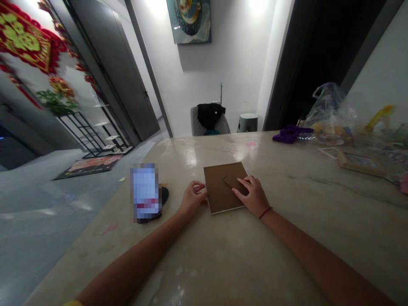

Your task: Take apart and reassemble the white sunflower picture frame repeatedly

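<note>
A flat brown board [219, 193] with a pale edge lies on the marble-patterned table [223, 263]. On its face is a thin dark bent line, perhaps a wire or cord, which ends near the fingertips of my right hand [253, 195]. That hand rests over the board's right side, thumb and fingers apart, with nothing visible between them. My left hand [194, 194] is at the board's left edge, its fingers curled and pressed together against that edge; part of the fingers is hidden by the board's side.
To the left stands a blurred-out phone [145, 191] on a dark holder. At the right back are a purple cloth [288, 134], a clear plastic bag [330, 114] and a wooden frame [361, 163]. A chair [195, 121] with black clothing is beyond the far edge.
</note>
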Demonstrator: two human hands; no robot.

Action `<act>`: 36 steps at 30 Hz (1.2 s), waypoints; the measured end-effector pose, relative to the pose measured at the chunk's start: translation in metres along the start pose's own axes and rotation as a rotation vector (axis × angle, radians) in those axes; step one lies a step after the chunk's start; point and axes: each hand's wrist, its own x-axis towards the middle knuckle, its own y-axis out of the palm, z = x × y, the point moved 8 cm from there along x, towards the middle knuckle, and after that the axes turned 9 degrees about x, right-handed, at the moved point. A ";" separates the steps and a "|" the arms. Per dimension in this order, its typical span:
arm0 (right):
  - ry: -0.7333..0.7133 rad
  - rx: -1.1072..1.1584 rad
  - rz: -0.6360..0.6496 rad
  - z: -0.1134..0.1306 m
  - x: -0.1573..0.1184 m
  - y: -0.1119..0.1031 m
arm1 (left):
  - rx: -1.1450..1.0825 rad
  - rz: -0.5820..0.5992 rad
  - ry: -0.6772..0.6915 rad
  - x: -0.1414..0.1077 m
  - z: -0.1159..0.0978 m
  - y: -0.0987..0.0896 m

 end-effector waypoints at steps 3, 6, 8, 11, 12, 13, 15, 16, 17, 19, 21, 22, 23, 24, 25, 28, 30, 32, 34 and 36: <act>0.005 0.013 -0.010 -0.001 0.000 -0.001 | -0.035 0.046 0.012 0.000 -0.002 0.001; 0.017 0.026 -0.026 -0.002 0.001 -0.003 | -0.084 0.085 0.004 0.001 -0.001 0.000; 0.022 0.033 -0.034 -0.002 0.001 -0.004 | -0.091 0.098 0.002 0.001 0.000 0.000; 0.022 0.037 -0.036 -0.002 0.001 -0.005 | -0.072 0.097 0.022 0.001 -0.001 -0.002; 0.020 0.037 -0.035 -0.002 0.001 -0.005 | -0.058 0.095 0.032 0.001 -0.002 -0.002; 0.019 0.037 -0.034 -0.002 0.001 -0.004 | -0.035 0.098 0.040 0.001 -0.002 -0.002; 0.017 0.034 -0.036 -0.002 0.001 -0.004 | 0.032 0.113 0.050 0.001 -0.002 0.000; 0.017 0.032 -0.039 -0.002 0.001 -0.004 | 0.066 0.121 0.057 0.001 -0.003 0.001; 0.016 0.029 -0.042 -0.003 0.000 -0.004 | 0.091 0.131 0.065 0.001 -0.003 0.003; 0.019 0.026 -0.046 -0.004 0.000 -0.003 | 0.122 0.158 0.080 -0.001 -0.002 0.006; 0.036 0.023 -0.057 -0.008 0.001 -0.003 | 0.170 0.202 0.097 -0.003 -0.002 0.010; 0.049 0.020 -0.063 -0.010 0.001 -0.003 | 0.207 0.233 0.104 -0.005 -0.001 0.013; 0.062 0.016 -0.067 -0.012 0.001 -0.002 | 0.246 0.262 0.112 -0.007 -0.001 0.015; 0.072 0.013 -0.070 -0.013 0.001 -0.002 | 0.269 0.285 0.122 -0.008 -0.001 0.017; 0.076 0.010 -0.069 -0.014 0.002 -0.002 | 0.265 0.301 0.129 -0.009 -0.001 0.018; 0.063 0.004 -0.054 -0.009 0.001 -0.002 | 0.130 0.310 0.123 -0.007 -0.004 0.017; 0.043 0.004 -0.039 -0.003 0.000 -0.003 | 0.072 0.262 0.099 -0.003 -0.004 0.014; 0.032 0.033 -0.029 0.002 0.000 -0.003 | 0.116 0.178 0.078 0.000 -0.003 0.009; 0.081 0.087 -0.087 -0.002 0.000 -0.006 | 0.183 0.114 0.072 0.001 -0.003 0.005; 0.208 0.146 -0.204 -0.018 -0.002 -0.012 | 0.197 0.095 0.071 0.000 -0.003 0.003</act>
